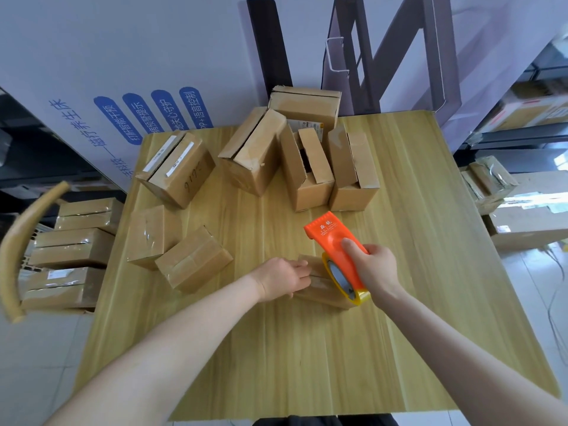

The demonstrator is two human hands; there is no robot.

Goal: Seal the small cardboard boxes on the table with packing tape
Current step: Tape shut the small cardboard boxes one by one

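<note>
A small cardboard box [319, 287] lies on the wooden table [307, 348] near its middle. My left hand [284, 279] rests on the box's left side with the fingers laid over its top. My right hand [373, 269] grips an orange tape dispenser [333, 241] with a yellowish tape roll [356, 295], held over the box's right part. The dispenser hides much of the box. Two closed small boxes [193, 259] [150, 235] sit to the left. Several boxes with open flaps [310, 173] stand at the back.
A stack of taped boxes [70, 253] sits on a chair with a curved wooden backrest [21, 241] left of the table. More boxes [488, 182] lie on the floor at the right. A large white printed carton [123, 87] stands behind the table.
</note>
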